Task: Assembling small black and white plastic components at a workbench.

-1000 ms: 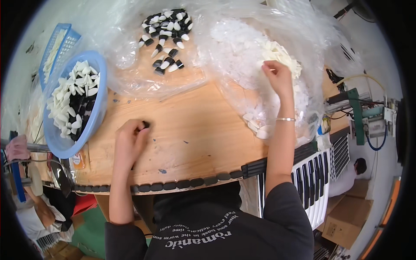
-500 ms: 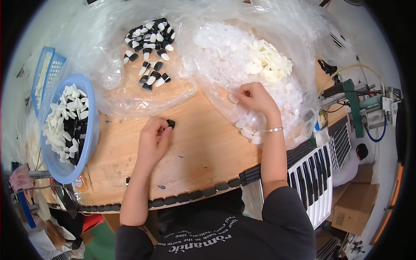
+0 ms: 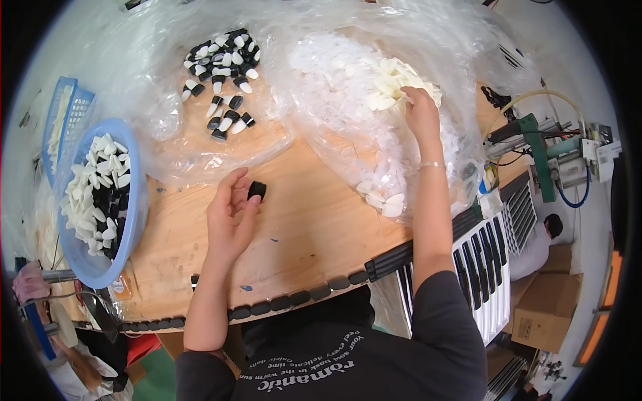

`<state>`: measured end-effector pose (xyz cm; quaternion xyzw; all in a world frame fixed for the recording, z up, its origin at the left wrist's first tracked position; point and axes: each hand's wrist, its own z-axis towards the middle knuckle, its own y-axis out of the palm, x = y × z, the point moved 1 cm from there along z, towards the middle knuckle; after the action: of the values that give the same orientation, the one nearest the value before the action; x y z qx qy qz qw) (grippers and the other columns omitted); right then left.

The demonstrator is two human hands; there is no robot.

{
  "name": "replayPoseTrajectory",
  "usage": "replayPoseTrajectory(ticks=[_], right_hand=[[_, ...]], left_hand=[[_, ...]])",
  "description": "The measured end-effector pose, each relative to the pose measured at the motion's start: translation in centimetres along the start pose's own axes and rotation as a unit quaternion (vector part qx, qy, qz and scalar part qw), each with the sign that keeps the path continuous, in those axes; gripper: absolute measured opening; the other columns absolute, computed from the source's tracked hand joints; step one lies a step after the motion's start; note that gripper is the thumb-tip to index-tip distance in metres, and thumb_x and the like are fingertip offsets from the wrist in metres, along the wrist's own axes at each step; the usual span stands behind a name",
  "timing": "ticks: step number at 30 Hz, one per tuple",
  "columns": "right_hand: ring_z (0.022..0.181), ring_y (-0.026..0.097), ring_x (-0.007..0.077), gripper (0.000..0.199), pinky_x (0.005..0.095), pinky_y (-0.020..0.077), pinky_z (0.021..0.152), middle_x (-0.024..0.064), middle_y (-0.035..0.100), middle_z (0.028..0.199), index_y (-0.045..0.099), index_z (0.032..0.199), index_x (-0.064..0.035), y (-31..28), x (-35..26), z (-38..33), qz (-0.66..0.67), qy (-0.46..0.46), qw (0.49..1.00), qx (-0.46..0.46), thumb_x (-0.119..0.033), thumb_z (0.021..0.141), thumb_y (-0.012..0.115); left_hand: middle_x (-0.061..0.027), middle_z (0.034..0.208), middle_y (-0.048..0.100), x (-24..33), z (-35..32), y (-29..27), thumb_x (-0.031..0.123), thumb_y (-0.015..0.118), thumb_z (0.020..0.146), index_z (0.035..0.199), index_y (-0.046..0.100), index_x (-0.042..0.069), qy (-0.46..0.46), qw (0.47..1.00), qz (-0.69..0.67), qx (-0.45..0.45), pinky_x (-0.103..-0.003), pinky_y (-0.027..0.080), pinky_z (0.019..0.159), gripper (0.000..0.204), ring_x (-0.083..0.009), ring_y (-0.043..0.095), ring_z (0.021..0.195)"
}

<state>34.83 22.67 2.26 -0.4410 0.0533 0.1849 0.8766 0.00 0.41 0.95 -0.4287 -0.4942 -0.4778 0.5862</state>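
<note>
My left hand (image 3: 229,217) is above the wooden table, a small black cap-like piece (image 3: 257,191) held between thumb and fingers; its other fingers are loosely curled. Farther right, my right hand (image 3: 422,115) reaches into a heap of flat cream-coloured pieces (image 3: 389,85) on clear plastic. Its fingertips are drawn together at the heap's edge, and what they hold, if anything, is hidden. Around the cream heap spread many translucent white pieces (image 3: 328,67). Black caps with white tips (image 3: 224,57) lie grouped at the far left of the table.
At left stands a blue basin (image 3: 142,200) of white and black pieces, with a blue basket (image 3: 83,100) behind it. A row of black pieces (image 3: 281,304) lines the table's near edge. To the right are a black-and-white slatted part (image 3: 485,267) and a green-framed machine (image 3: 538,157).
My right hand has moved away from me to the cream heap; the pale piece at its fingers earlier no longer shows. My left fingers have loosened, and more of the black cap shows.
</note>
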Motion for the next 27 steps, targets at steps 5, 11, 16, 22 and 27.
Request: replayPoseTrajectory(ticks=[5,11,16,22,27], right_hand=[[0.08,0.064,0.0271,0.017,0.0348,0.0511,0.07,0.0101,0.064,0.092,0.068,0.09,-0.0065,0.0,0.0,0.8,-0.084,-0.03,0.996,-0.008,-0.002,0.074,0.067],[0.068,0.063,0.0119,0.014,0.0261,0.0521,0.064,0.0043,0.063,0.081,0.058,0.1,-0.0003,-0.1,-12.5,-4.2,0.578,0.089,0.811,-0.028,0.0,0.086,0.059],[0.072,0.063,0.012,0.023,0.0246,0.0514,0.067,0.0025,0.064,0.082,0.06,0.101,-0.0013,-1.0,-21.3,-9.7,0.575,-0.047,0.788,-0.213,0.004,0.079,0.065],[0.084,0.064,0.0149,0.018,0.0259,0.0508,0.073,0.0055,0.066,0.09,0.065,0.091,-0.0027,-1.5,-20.9,-10.5,0.522,-0.012,0.801,-0.292,0.005,0.074,0.069],[0.09,0.064,0.0193,0.018,0.0274,0.0506,0.075,0.0096,0.066,0.1,0.064,0.088,-0.0011,-0.3,-20.8,-11.2,0.576,-0.049,0.775,-0.256,0.004,0.071,0.07]], left_hand=[[-0.0056,0.099,0.058,-0.3,0.4,-0.5,-0.008,0.063,0.079,0.12,0.053,0.001,0.08,0.994,0.072,-0.011,-0.022,0.046,0.07,0.043,-0.0103,0.058,0.083],[-0.0068,0.095,0.059,-0.6,0.8,-0.9,-0.008,0.066,0.074,0.104,0.061,0.001,0.147,0.979,0.138,-0.037,-0.022,0.044,0.063,0.031,-0.012,0.055,0.071],[-0.01,0.096,0.06,-0.5,0.5,-0.6,-0.008,0.068,0.073,0.1,0.061,0.0,0.144,0.978,0.147,-0.042,-0.024,0.046,0.06,0.029,-0.0164,0.057,0.068],[-0.0107,0.094,0.06,0.2,0.5,-0.2,-0.008,0.068,0.073,0.101,0.06,0.0,0.145,0.977,0.149,-0.043,-0.026,0.047,0.061,0.03,-0.0197,0.06,0.073],[-0.0091,0.087,0.061,-0.2,0.1,-0.2,-0.007,0.07,0.073,0.105,0.058,0.003,0.133,0.979,0.151,-0.026,-0.026,0.047,0.062,0.036,-0.0186,0.058,0.07]])
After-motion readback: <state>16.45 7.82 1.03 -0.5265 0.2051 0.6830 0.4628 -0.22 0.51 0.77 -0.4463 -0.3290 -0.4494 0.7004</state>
